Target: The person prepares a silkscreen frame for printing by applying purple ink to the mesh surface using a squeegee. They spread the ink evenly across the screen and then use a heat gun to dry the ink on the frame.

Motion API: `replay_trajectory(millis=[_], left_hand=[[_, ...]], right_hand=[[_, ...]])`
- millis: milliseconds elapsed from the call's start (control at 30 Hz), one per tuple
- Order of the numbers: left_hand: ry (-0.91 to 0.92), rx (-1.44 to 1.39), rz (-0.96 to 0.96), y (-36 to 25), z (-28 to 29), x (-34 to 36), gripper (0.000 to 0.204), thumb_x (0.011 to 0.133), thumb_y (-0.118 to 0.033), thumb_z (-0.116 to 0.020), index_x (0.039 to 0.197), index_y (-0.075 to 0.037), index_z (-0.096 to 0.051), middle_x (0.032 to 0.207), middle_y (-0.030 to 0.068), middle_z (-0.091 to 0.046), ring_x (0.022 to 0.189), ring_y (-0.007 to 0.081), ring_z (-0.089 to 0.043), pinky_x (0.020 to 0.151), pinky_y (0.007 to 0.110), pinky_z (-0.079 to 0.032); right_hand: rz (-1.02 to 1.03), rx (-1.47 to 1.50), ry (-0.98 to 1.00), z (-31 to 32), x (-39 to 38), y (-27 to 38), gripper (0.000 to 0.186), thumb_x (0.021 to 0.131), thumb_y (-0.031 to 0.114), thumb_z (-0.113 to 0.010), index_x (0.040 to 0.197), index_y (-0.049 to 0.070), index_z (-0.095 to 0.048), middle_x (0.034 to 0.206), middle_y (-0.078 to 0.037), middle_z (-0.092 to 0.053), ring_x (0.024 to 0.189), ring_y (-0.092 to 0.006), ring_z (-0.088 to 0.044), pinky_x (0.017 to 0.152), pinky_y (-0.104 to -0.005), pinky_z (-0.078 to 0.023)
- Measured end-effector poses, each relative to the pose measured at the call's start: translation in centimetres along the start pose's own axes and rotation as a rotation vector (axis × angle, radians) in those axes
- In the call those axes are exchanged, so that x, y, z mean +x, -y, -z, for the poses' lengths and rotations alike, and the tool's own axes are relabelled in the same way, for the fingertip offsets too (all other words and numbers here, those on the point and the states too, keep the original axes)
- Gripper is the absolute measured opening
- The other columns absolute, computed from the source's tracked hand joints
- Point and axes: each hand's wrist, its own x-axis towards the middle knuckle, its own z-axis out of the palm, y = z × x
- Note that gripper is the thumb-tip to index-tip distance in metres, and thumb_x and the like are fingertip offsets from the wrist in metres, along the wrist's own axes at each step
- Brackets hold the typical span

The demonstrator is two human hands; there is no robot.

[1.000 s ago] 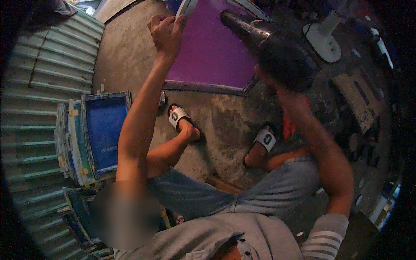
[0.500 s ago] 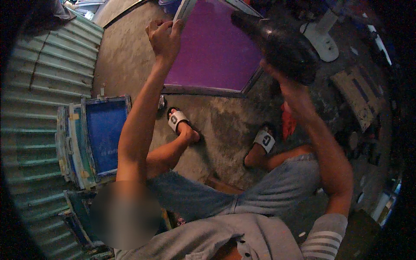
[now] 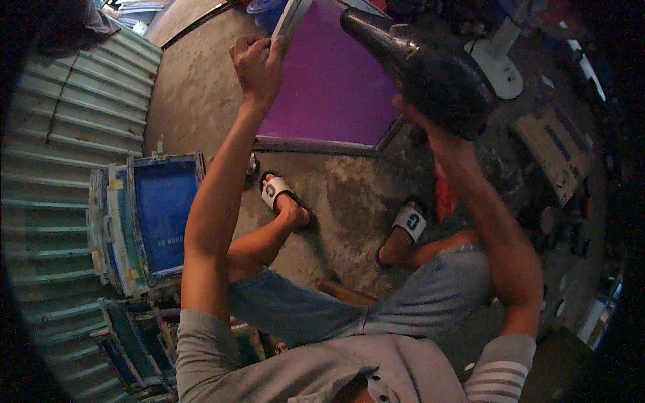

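A screen-printing frame (image 3: 322,147) with a purple mesh (image 3: 322,87) stands in front of me, tilted. My left hand (image 3: 257,67) is closed on its left side bar, fingers curled round the edge. My right hand (image 3: 440,134) grips a black hair dryer (image 3: 443,77) from below. The dryer's nozzle points up and to the left, over the right part of the purple mesh. Its body hides the frame's upper right side and some of my right fingers.
Several framed screens, one with blue mesh (image 3: 161,215), lean against a corrugated metal wall (image 3: 74,168) on the left. A white stand base (image 3: 500,70) and a wooden board (image 3: 554,151) lie at right. A blue bucket (image 3: 267,15) sits far behind; red cloth (image 3: 444,195) hangs below my right wrist.
The hair dryer's nozzle has swung slightly left and up across the mesh. The frame and my left hand have shifted only a little in view.
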Motion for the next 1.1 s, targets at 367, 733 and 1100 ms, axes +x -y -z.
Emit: replay_trajectory(millis=[367, 733, 1100], left_hand=[[-0.001, -0.07, 0.0, -0.7, -0.4, 1.4, 0.029, 0.083, -0.028, -0.069, 0.086, 0.0, -0.073, 0.099, 0.0162, -0.06, 0.102, 0.0327, -0.052, 0.089, 0.042, -0.042], [0.008, -0.031, 0.028, 0.4, 0.8, 1.1, 0.029, 0.083, -0.028, -0.068, 0.085, 0.0, -0.074, 0.1, 0.0173, -0.06, 0.102, 0.0325, -0.052, 0.088, 0.041, -0.044], [0.031, -0.039, 0.059, 0.4, 0.9, 1.1, 0.031, 0.084, -0.031, -0.069, 0.085, 0.0, -0.074, 0.102, 0.0176, -0.06, 0.103, 0.0318, -0.053, 0.089, 0.042, -0.044]], right_hand=[[-0.028, -0.234, 0.152, 2.0, -0.6, -0.5, 0.034, 0.086, 0.015, -0.069, 0.119, 0.01, -0.065, 0.117, -0.007, -0.066, 0.109, -0.0214, -0.06, 0.095, -0.0389, -0.047], [0.006, -0.212, 0.252, -0.5, -1.1, -0.5, 0.04, 0.08, 0.012, -0.075, 0.118, 0.011, -0.065, 0.113, -0.007, -0.067, 0.105, -0.022, -0.062, 0.094, -0.0384, -0.048], [-0.035, 0.027, 0.091, 0.4, 0.0, -0.5, 0.056, 0.075, 0.024, -0.084, 0.123, 0.009, -0.06, 0.12, -0.007, -0.064, 0.108, -0.023, -0.06, 0.097, -0.0389, -0.046]])
